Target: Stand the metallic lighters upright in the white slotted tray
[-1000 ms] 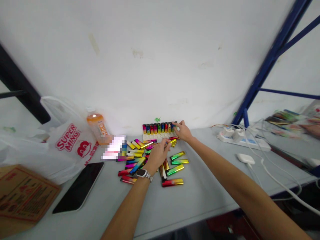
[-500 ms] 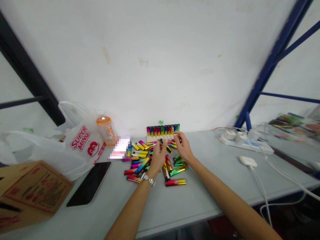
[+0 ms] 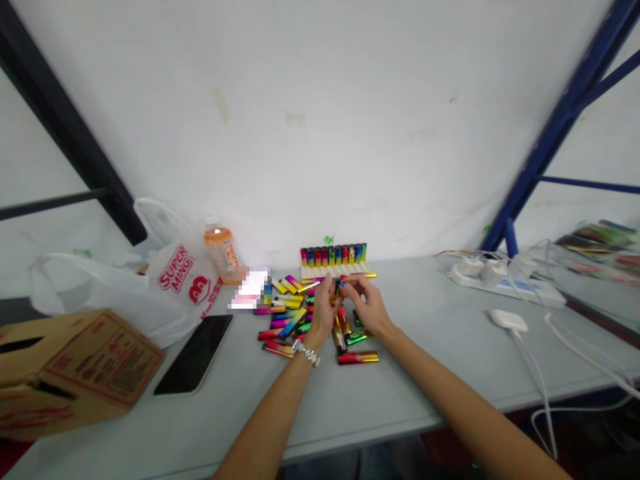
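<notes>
My left hand (image 3: 324, 310), with a silver watch or bracelet on its wrist, is closed around a dark and gold lighter (image 3: 336, 288). Close beside it, my right hand (image 3: 367, 301) has its fingers pinched at that lighter's upper end, where a small blue part shows; the fingers hide most of it. Just behind the hands stands a row of shiny multicoloured lighters (image 3: 331, 256), upright in a white holder (image 3: 313, 273). Around and under the hands lie many loose lighters, among them a red and gold lighter (image 3: 359, 358) at the front.
To the left are a black phone (image 3: 195, 357), a cardboard box (image 3: 95, 373), a white plastic bag (image 3: 165, 293) and an orange drink bottle (image 3: 221, 253). A power strip (image 3: 515, 285) and a white charger (image 3: 509, 321) with cables lie right. The wall is behind.
My right hand has come in against my left, and its fingers now meet at the lighter. The whole view has shifted slightly, so everything sits a little further right.
</notes>
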